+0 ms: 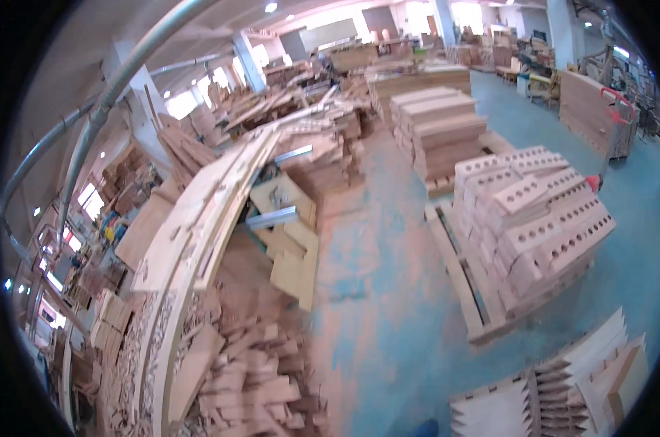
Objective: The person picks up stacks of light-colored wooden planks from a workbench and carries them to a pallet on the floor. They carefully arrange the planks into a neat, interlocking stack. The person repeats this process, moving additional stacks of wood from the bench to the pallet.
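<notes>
Neither my left hand nor my right hand shows in the head view. To the right, a stack of wooden blocks with rows of round holes [555, 186] rests on a wooden pallet [457, 273]. Nearest at the lower right are stacked pale boards with jagged, toothed edges [493, 408]. On the left runs a long wooden bench top [188, 211] with small scraps on it. A heap of wood offcuts [250, 379] lies beside and below it. At the bottom edge a small dark blue shape [427, 428] shows, too little to name.
A dusty blue-green floor aisle [377, 291] runs between bench and pallet. Beyond stands another stack of boards [439, 124]. A red-handled hand truck [617, 109] is at the far right, near a large upright panel [585, 105]. Metal pipes [111, 95] cross the upper left.
</notes>
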The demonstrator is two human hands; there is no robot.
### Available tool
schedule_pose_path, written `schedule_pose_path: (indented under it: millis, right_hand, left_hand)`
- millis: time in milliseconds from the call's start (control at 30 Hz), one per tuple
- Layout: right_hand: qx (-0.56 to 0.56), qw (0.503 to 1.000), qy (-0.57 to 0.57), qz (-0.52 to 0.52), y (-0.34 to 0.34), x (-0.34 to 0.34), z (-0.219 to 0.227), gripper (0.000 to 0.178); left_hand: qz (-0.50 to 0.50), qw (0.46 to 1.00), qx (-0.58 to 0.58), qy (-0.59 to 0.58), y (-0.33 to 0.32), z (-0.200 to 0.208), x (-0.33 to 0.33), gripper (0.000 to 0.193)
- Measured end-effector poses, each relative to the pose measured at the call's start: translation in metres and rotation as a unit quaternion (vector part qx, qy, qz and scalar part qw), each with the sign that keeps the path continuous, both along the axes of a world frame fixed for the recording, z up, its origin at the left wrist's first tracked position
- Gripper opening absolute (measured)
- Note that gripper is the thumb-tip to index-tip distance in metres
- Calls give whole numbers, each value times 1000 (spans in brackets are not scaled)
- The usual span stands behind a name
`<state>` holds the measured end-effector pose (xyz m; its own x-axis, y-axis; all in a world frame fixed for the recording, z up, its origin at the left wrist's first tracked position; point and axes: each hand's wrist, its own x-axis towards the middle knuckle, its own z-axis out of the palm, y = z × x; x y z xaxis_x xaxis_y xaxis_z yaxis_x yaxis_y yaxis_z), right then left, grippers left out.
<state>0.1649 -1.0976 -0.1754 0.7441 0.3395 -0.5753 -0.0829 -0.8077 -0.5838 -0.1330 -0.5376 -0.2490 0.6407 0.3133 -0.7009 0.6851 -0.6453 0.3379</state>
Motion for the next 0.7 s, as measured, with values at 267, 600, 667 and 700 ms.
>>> schedule_pose_path:
  millis: [267,600,667,700]
  right_hand:
    - [13,984,-147,98,181,242,-15,42]
    - [58,991,-89,85,402,477,87,41]
    - [118,989,-58,63,429,506,87,39]
    - [81,993,-70,46,432,517,76,38]
  left_hand:
    - [36,995,-9,-88,62,37,166,53]
    - [48,998,-17,-19,294,37,380,53]
    - [35,999,-20,-10,339,34,419,53]
    - [28,999,-21,-8,355,31,437,53]
